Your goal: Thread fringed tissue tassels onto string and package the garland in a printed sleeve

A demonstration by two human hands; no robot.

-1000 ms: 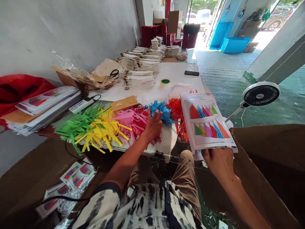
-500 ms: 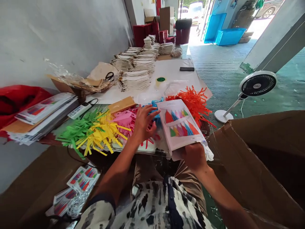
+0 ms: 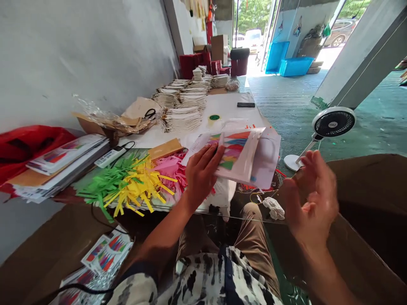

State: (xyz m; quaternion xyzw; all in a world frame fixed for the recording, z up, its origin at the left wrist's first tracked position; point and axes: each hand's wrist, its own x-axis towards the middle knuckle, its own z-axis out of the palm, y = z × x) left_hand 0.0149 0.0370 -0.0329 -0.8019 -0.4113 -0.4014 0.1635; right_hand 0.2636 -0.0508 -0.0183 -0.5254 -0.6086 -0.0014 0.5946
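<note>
My left hand [image 3: 201,171] grips a clear packet with a printed card of coloured paper tassels [image 3: 237,154] and holds it tilted over the table's near edge. My right hand [image 3: 313,199] hovers to the right of the packet, fingers spread and holding nothing, slightly smeared by motion. Piles of cut paper fringe lie beside my left hand: green [image 3: 106,183], yellow [image 3: 140,186] and pink [image 3: 170,167]. A small white crumpled scrap [image 3: 274,207] lies below the packet, on the glass edge.
Stacks of printed cards [image 3: 60,159] and a remote [image 3: 110,156] sit at the left. Bundled white stacks [image 3: 182,116], a tape roll [image 3: 214,117] and a phone [image 3: 246,104] lie farther back. A white fan [image 3: 332,125] stands on the floor; a brown cardboard box [image 3: 365,203] is at my right.
The packet passed from my right hand to my left. My right hand let go and drew back to the right, open. The orange and blue fringe are now covered by the packet.
</note>
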